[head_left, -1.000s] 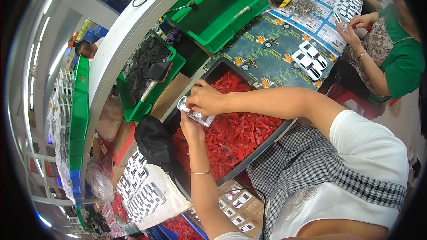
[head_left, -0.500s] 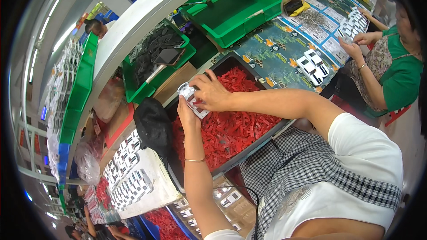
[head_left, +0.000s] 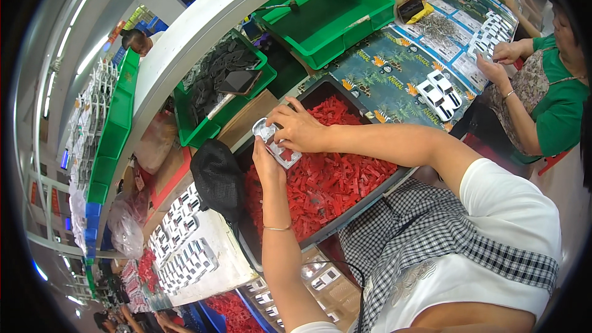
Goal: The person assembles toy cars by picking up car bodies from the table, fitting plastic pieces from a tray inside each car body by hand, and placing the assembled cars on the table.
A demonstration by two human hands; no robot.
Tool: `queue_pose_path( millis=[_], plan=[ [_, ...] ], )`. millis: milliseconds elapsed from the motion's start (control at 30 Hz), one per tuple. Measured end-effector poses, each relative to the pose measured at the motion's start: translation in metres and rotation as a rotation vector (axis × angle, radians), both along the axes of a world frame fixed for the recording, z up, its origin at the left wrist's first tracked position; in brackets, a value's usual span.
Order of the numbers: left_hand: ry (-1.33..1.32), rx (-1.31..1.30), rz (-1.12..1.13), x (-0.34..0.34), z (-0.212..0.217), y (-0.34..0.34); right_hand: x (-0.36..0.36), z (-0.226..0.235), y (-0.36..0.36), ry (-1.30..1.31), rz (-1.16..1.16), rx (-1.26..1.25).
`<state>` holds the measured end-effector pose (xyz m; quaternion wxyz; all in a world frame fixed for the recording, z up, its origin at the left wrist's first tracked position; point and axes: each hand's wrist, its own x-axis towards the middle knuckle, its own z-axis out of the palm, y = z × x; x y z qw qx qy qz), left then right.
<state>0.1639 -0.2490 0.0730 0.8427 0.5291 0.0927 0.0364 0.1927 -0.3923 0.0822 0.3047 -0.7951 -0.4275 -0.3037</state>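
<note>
My left hand (head_left: 266, 161) and my right hand (head_left: 298, 128) meet over a dark tray (head_left: 370, 194) heaped with small red plastic parts (head_left: 333, 179). Between them they hold a small white toy car body (head_left: 277, 143). The left hand grips it from below, with a thin bracelet on that wrist. The right hand's fingers curl over its top and right side. A black cloth bag (head_left: 217, 179) lies just left of the tray.
A green bin (head_left: 222, 83) of dark parts sits behind the tray, and an empty green tray (head_left: 327, 15) further back. White toy cars (head_left: 185, 246) fill a board at the left. Another person (head_left: 542, 92) in green works at the right on a patterned tablecloth (head_left: 382, 74).
Both hands stay together on the white car body over the red parts. The camera view has shifted slightly, and the right hand's fingers have moved over the piece.
</note>
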Motion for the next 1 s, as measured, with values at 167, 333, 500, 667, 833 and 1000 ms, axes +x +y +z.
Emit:
queue_pose_path(
  millis=[167,333,500,667,833,1000],
  plan=[
    [-0.011,0.038,0.029,0.001,-0.006,0.004,-0.004,0.011,-0.005,0.114,0.060,-0.041],
    [-0.039,0.071,0.040,-0.002,-0.008,0.005,-0.001,0.005,-0.001,-0.004,0.087,-0.278],
    [0.022,0.133,0.034,-0.005,0.002,-0.003,0.007,-0.006,0.003,-0.023,0.054,-0.101],
    [-0.066,0.114,0.036,-0.005,-0.002,-0.002,0.010,-0.009,0.011,-0.084,-0.039,0.111],
    [-0.064,0.103,0.041,-0.007,-0.004,-0.002,0.003,-0.005,0.009,-0.095,-0.096,0.083],
    [-0.061,0.113,0.020,-0.008,0.000,-0.007,0.001,-0.001,0.005,-0.117,-0.175,0.076]
  ],
)
